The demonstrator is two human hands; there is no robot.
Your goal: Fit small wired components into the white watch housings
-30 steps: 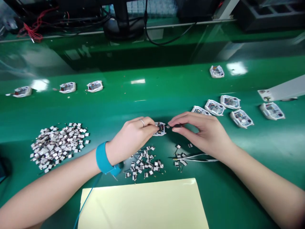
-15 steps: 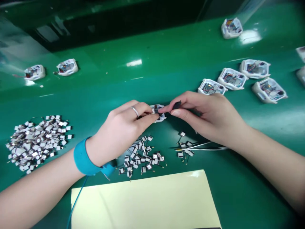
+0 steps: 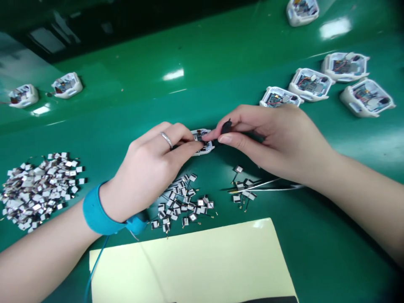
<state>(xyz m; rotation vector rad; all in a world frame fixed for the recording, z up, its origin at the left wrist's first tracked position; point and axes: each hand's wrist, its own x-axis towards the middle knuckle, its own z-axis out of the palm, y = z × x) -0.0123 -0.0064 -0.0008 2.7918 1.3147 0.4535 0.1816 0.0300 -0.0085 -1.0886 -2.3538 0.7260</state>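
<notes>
My left hand, with a ring and a blue wrist strap, grips a small white device case with a circuit board inside, resting on the green table. My right hand meets it from the right, its thumb and forefinger pinched on a small black part right at the case. Just below the hands lie a small heap of little silver square parts and a few more beside white tweezers.
A large pile of silver parts lies at the left. Open white cases sit at the right, two more at the far left, and one at the top. A pale yellow sheet lies near the front edge.
The view has tilted down and closer, so everything shifts up and left in the picture. Both hands stay at the white case; the right hand's black part now shows above its fingertips.
</notes>
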